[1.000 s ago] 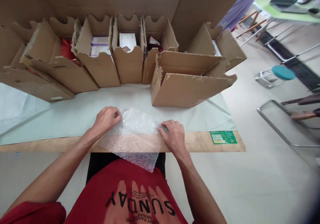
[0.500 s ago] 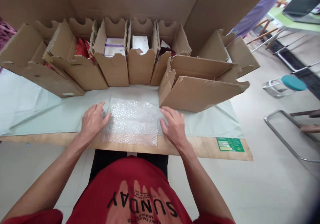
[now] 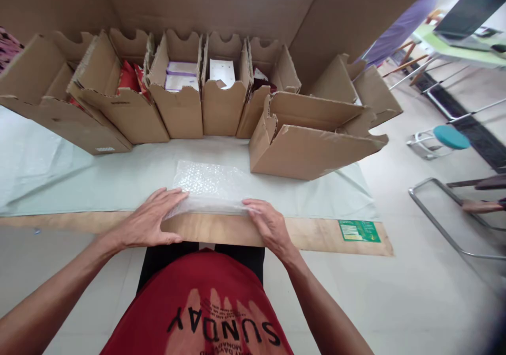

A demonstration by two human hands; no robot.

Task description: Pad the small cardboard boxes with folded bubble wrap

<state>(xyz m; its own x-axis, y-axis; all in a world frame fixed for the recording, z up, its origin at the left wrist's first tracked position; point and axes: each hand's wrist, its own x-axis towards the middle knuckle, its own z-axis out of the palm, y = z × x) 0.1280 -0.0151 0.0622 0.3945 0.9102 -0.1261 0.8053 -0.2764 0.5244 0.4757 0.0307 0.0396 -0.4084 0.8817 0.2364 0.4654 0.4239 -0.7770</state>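
A sheet of clear bubble wrap [image 3: 211,181] lies on the cloth before me, its near edge lifted into a fold. My left hand [image 3: 152,220] rests at the sheet's left end, fingers stretched flat over the corner and thumb held apart above the bare wood edge. At the right end, my right hand [image 3: 269,226] pinches the folded edge between thumb and fingers. Part of the fold is hidden beneath both hands.
Several cardboard bins [image 3: 182,109] stand in a row behind the wrap, some with boxes and red packets inside. One cardboard bin [image 3: 316,144] sits angled at right. The table has a wooden front edge [image 3: 221,228]. A teal stool [image 3: 451,137] stands on the floor.
The near edge of the bubble wrap has been lifted and folded away from me. My left hand has come down and rightward onto it; my right hand has closed on its right end.
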